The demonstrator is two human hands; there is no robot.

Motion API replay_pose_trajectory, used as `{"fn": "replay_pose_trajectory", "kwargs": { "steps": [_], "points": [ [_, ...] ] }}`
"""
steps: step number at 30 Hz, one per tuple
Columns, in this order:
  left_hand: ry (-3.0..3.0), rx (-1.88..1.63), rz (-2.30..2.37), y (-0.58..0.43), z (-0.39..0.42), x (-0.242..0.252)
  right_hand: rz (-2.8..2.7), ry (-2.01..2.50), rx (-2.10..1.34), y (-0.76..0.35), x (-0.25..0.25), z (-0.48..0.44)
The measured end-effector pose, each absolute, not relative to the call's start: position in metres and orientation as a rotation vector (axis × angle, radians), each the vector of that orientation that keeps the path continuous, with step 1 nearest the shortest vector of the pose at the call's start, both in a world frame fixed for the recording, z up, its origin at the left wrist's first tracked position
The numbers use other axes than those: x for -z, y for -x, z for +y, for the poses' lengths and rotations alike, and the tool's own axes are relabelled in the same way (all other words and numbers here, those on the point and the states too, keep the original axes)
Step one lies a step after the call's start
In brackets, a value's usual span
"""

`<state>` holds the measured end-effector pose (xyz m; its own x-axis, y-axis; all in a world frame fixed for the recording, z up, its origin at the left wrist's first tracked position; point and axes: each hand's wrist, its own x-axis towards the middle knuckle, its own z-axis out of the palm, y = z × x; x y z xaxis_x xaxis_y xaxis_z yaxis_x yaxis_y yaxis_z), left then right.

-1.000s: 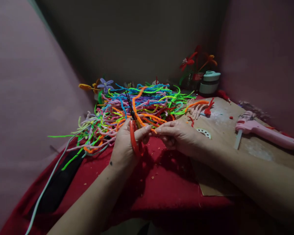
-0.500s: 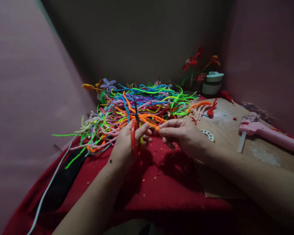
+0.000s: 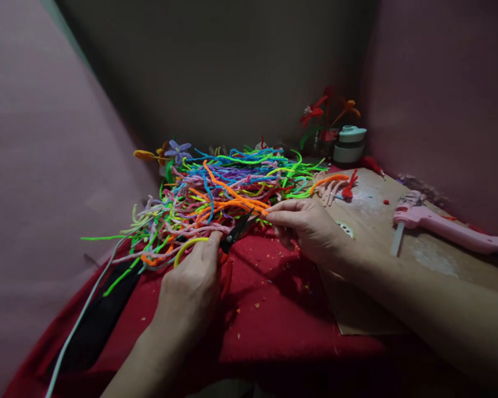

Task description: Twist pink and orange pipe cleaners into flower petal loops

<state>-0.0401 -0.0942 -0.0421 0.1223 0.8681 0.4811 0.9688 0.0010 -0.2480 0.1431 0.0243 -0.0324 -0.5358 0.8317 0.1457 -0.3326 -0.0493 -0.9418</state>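
My left hand (image 3: 193, 276) is closed on a pair of scissors (image 3: 237, 231) with black blades and yellow and red handles. The blades are parted and point right, their tips close to the orange piece in my other hand. My right hand (image 3: 309, 224) pinches the end of an orange pipe cleaner (image 3: 243, 205) between thumb and fingers. Orange strands stretch left from that pinch over the pile. Just behind both hands lies a heap of many-coloured pipe cleaners (image 3: 232, 171), in blue, green, pink and purple.
A pink glue gun (image 3: 456, 226) lies on a brown board (image 3: 373, 221) at the right. Pipe-cleaner flowers (image 3: 313, 112) and a light green lidded jar (image 3: 349, 145) stand at the back. A white cable (image 3: 81, 326) runs down the left over the red cloth (image 3: 269, 315).
My left hand has moved down and left and turned the scissors from pointing up to pointing right, blades parted. My right hand still pinches the orange piece.
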Motion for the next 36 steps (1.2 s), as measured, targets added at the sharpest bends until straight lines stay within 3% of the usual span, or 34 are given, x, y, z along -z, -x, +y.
{"fn": "replay_pose_trajectory", "kwargs": {
  "steps": [36],
  "points": [
    [2.081,0.273,-1.741,0.0447,-0.0955,0.0432,-1.415,0.653,-1.674,-0.1427,0.0335,0.0239]
  ]
}}
